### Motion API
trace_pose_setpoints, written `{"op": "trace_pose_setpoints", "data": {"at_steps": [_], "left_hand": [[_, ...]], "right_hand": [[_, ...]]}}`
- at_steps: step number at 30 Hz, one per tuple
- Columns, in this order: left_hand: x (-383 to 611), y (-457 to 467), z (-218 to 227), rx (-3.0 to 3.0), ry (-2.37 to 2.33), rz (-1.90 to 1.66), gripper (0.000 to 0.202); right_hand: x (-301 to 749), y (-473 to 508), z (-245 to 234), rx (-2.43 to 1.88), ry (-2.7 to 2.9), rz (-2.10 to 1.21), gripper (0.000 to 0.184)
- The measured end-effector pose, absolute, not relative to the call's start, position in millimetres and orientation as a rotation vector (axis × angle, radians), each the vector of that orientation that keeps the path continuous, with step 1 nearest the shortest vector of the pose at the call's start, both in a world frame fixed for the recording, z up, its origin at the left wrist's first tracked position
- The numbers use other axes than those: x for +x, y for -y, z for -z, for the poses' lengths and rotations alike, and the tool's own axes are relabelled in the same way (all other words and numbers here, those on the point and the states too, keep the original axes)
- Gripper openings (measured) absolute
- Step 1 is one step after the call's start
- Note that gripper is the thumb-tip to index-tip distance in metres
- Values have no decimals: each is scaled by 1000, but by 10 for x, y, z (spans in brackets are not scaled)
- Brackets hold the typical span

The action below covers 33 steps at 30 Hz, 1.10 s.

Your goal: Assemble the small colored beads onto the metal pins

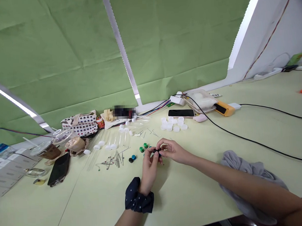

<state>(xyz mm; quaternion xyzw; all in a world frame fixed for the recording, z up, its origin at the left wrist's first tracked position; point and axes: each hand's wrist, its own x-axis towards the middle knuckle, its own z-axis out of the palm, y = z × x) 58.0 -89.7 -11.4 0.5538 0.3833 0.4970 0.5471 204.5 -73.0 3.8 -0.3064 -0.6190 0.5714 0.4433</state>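
A green cloth hanging point(188, 41) covers the wall behind, and before it stands a pale yellow-green table point(195, 204). As landmark there is the light-framed phone point(181, 113), which lies with its dark screen up. Nearer to the person than this phone, and somewhat to its left, both hands meet over the table. The left hand point(150, 164), with a dark dotted scrunchie point(138, 197) at its wrist, grasps a small black piece point(156, 150) between thumb and fingers. The right hand point(173, 151) pinches at the same piece with bent fingers; which finger presses where is too small to tell. White round caps point(176, 129) are spread just on the near side of the phone. To its left and nearer lie two green balls point(143, 147); farther to the left and nearer are a blue ball point(133, 157) and a black ball point(130, 160), side by side, then thin metal rods point(118, 159) and clear tubes point(120, 137) with white ends. To the right of the phone lies a yellow device point(228, 109), and nearer on that same side is a grey cloth point(233, 157), beside the right forearm.
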Motion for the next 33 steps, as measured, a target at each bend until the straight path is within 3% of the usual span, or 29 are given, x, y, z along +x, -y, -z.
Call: {"op": "trace_pose_setpoints", "data": {"at_steps": [5,17,24,33], "left_hand": [[584,897,102,1272,-877,-1232,14],[560,895,88,1323,-949,-1203,19],[572,889,92,1333,-912,-1285,17],[579,893,87,1335,-908,-1290,17]], "right_hand": [[2030,736,-41,-774,1523,-1466,27],[2050,704,-56,-787,1430,-1522,19],[2024,699,-4,-813,1344,-1560,32],[2042,708,-31,-771,1435,-1536,32]]}}
